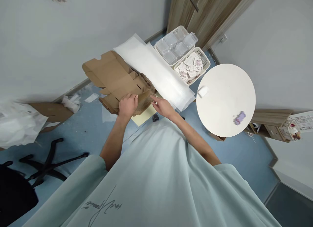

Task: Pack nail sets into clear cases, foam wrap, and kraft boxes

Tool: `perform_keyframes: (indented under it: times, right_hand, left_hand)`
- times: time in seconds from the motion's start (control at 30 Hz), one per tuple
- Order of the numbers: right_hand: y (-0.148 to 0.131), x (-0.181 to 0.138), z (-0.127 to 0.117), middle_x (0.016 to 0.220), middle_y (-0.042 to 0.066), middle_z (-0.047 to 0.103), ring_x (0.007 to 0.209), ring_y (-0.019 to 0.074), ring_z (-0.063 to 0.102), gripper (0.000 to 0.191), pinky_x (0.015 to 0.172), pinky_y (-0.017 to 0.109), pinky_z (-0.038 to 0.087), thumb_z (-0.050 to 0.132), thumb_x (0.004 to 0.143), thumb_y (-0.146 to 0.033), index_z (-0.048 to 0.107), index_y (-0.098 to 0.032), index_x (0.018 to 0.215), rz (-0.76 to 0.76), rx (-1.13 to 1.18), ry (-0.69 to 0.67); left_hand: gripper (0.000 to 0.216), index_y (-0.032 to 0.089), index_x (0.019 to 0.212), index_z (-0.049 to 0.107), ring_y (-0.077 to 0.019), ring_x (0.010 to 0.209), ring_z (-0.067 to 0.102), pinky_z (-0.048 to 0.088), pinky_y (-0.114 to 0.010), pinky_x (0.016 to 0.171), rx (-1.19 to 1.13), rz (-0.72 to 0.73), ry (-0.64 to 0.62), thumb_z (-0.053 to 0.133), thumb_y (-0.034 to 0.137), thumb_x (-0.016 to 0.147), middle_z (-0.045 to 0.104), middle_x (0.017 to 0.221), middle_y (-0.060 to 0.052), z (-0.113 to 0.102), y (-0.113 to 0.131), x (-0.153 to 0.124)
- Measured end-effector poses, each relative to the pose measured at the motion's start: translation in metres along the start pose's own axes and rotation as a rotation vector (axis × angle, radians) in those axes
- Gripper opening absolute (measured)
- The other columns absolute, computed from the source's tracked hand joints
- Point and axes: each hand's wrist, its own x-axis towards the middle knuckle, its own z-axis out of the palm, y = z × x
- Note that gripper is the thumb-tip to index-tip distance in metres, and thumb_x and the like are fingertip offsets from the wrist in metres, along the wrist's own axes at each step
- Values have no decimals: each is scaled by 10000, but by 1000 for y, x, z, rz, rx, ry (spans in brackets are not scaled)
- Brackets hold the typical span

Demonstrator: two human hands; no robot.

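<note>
Brown cardboard lies in front of me: a heap of flattened cartons with flaps and slots, set against the side of a long run of white sheeting; I can't tell what carries it underneath. My left hand is on its near part, fingers curled closed over the cardboard and the thumb toward my right. My right hand is partly open, forefinger reaching out and the others loosely bent, its tips at the right end of the heap beside a glossy brownish piece; whether they touch it I can't tell, and I see nothing gripped in that hand. A pale yellow sheet shows below the cardboard, above the blue floor. Beyond the white sheeting sit a white tray of clear plastic boxes and, next to it, a white basket full of printed cards. To my right stands a round white worktop bearing a small white object near its edge and a blurred purple item.
</note>
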Motion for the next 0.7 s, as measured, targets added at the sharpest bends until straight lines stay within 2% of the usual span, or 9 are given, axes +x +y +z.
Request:
perform_keyframes:
  times: [0.07, 0.17, 0.4, 0.53, 0.7]
  right_hand:
    - [-13, 15, 2, 1478, 177, 784, 1256, 308, 799, 582, 1123, 422, 618, 427, 1229, -254, 453, -143, 1800, 10, -155, -94]
    - [-22, 28, 5, 1510, 211, 755, 1284, 360, 791, 610, 1072, 457, 642, 351, 1224, -215, 399, -123, 1826, 66, -315, -182]
    - [-18, 29, 15, 1483, 225, 771, 1333, 359, 782, 690, 1071, 464, 652, 336, 1180, -143, 306, -183, 1868, 147, -412, -273]
    - [-20, 35, 16, 1374, 222, 821, 1323, 368, 794, 680, 1053, 471, 663, 346, 1163, -118, 361, -160, 1842, 174, -433, -315]
    - [-25, 44, 13, 1418, 242, 807, 1352, 363, 786, 619, 1071, 471, 660, 410, 1136, -98, 499, -121, 1748, 180, -383, -322]
  left_hand:
    - [464, 156, 1168, 828, -380, 1142, 744, 556, -447, 930, 8, 11, 9, 401, 335, 1158, 802, 1200, -222, 2, 1, -2]
    - [402, 171, 1181, 844, -368, 1167, 737, 565, -442, 933, -5, 49, 7, 464, 290, 1130, 793, 1230, -205, 4, -2, -4]
    - [350, 217, 1140, 870, -331, 1108, 743, 582, -433, 923, -137, 67, 41, 535, 312, 1108, 804, 1183, -148, 5, -11, -12]
    - [369, 226, 1146, 876, -304, 1063, 760, 603, -418, 945, -217, 105, 204, 531, 354, 1118, 818, 1128, -132, -5, -7, -23]
    - [395, 286, 1294, 857, -253, 1069, 795, 651, -398, 975, -321, 177, 485, 507, 423, 1173, 842, 1188, -87, -41, 1, -36]
